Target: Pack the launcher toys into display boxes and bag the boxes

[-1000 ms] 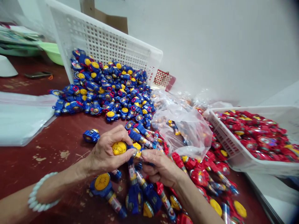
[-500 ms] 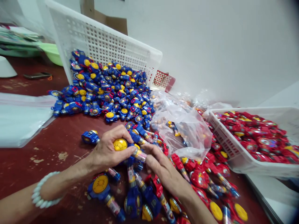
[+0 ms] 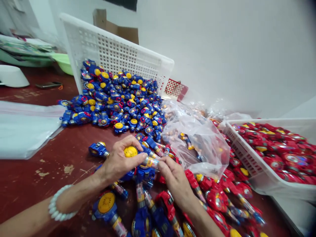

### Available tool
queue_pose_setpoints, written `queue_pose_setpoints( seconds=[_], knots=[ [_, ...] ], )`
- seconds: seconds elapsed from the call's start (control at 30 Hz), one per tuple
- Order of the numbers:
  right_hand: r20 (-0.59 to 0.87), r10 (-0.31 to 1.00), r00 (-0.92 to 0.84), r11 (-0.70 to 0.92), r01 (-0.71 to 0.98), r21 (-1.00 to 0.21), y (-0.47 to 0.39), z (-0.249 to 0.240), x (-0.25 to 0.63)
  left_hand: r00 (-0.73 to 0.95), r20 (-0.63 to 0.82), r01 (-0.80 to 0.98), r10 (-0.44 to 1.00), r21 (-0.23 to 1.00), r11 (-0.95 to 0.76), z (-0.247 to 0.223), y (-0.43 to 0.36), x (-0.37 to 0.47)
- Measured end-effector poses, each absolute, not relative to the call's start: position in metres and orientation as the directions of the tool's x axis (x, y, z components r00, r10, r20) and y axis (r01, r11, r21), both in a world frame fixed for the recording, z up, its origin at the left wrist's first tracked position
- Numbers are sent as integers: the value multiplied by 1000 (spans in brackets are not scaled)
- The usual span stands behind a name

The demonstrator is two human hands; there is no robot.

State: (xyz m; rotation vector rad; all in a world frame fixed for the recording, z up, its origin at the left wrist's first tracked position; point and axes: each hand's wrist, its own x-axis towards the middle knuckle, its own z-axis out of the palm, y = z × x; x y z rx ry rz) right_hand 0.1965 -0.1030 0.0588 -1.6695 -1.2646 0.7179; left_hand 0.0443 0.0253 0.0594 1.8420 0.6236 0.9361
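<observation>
A blue plastic toy (image 3: 130, 151) with a round yellow disc and a clear, labelled tube is in my left hand (image 3: 121, 160), whose fingers wrap round its blue body. The thumb lies along the start of the tube. At the tube's far end, my right hand (image 3: 171, 174) pinches the tip between thumb and fingers. Under and around both hands lie more blue toys with tubes fitted, such as the one with the orange disc (image 3: 106, 202). Red toys (image 3: 217, 197) of a similar shape lie to the right of my right forearm.
A white crate (image 3: 138, 54) lies tipped at the back, blue toys (image 3: 123, 98) spilling from it. A clear plastic bag (image 3: 192, 138) with small parts lies at centre right. At the right stands a white basket (image 3: 249, 171) of red toys. Plastic bags (image 3: 24, 131) lie at the left.
My right hand's fingers have drawn together at the tube's tip, and the tube now points more level to the right. The whole view has shifted slightly. My left hand keeps its hold.
</observation>
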Motion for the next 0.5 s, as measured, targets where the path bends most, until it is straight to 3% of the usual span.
queue_pose_setpoints(
  seconds=[0.07,0.13,0.23,0.3,0.37,0.43,0.5],
  knots=[
    [-128,949,289,-199,231,-952,-102,52,201,544,511,-17,666,800,-600,60,24,47],
    [-149,951,270,-211,218,-953,-102,48,207,553,573,-40,605,743,-668,62,25,50],
    [64,962,265,-73,475,-877,-105,48,214,589,417,21,692,849,-529,64,28,54],
    [116,952,283,-61,550,-833,-106,50,215,603,246,74,758,930,-361,64,28,57],
    [29,945,326,-136,471,-872,-105,51,215,627,140,98,766,962,-256,62,28,60],
    [-64,937,342,-195,363,-911,-103,49,214,667,133,116,734,954,-278,61,31,61],
    [-17,934,357,-166,391,-905,-101,45,214,717,161,128,679,926,-354,60,44,60]
  ],
)
